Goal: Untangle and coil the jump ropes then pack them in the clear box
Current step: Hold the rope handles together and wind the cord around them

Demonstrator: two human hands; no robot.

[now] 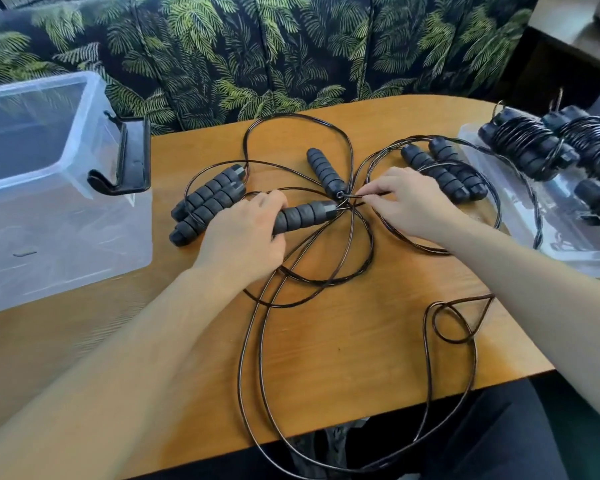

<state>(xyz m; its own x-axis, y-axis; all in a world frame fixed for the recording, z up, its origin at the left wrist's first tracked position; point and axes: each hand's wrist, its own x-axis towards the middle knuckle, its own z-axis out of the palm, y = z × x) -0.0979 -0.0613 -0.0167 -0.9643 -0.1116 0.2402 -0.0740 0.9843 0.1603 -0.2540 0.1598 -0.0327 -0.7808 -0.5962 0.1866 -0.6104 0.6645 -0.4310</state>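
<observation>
Nearest me, a long loop of black cord (257, 358) hangs off the front edge of the wooden bench (343, 323) and sweeps back up toward the tangle, with a smaller curl of cord (452, 322) lying to my right. Past that, my left hand (246, 237) is wrapped around a grey foam handle (303, 216), fingers curled over it, the handle lying flat and pointing right toward the knot. My right hand (405, 202) meets it there, thumb and forefinger pinching a strand of cord just beside the handle's end cap, where several cords cross. A second handle (324, 173) lies just beyond the knot, angled away from me. To the left sits a pair of handles (205, 202) side by side, and to the right another pair of handles (443, 171) ringed by its own cord. Further left stands the clear box (49, 202), open, with a black latch (125, 157) on its near end (I see nothing inside it). At the far right, coiled ropes (540, 147) rest on a clear lid (520, 199). Behind the bench is a palm-leaf print seat back (257, 46). I can read no writing or brand on anything.
</observation>
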